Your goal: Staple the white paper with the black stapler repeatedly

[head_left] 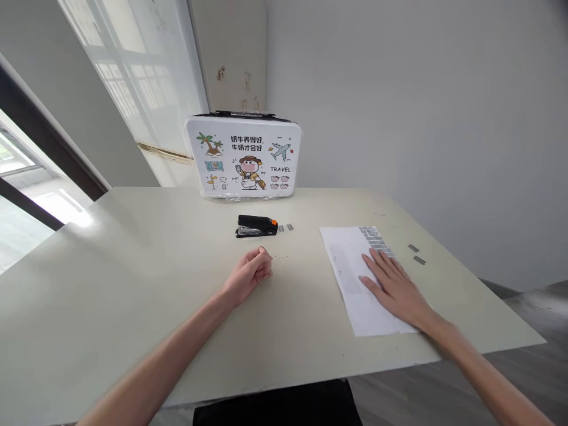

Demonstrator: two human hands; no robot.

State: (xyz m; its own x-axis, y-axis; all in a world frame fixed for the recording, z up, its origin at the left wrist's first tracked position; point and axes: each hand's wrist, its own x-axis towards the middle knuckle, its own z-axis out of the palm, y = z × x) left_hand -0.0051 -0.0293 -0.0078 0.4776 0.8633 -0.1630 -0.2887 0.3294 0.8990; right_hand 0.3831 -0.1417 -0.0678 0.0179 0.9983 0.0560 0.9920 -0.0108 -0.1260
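My left hand [251, 275] rests on the table in a loose fist, with no object showing in it. Just beyond it lies a black stapler [255, 226] with an orange button, its jaw end toward the left. My right hand [394, 290] is spread flat over white paper [350, 299], fingers apart. A row of grey staple strips [373, 236] runs along the paper's far right part, partly covered by my fingertips. Small loose staple strips [290, 226] lie by the stapler's right end, and two more grey strips [419, 260] lie right of the paper.
A white case [244, 157] with cartoon pictures and a black handle stands upright at the far edge of the pale table [133, 266]. A grey wall [399, 106] rises behind. The table's near edge runs above a black object [279, 408] at the bottom.
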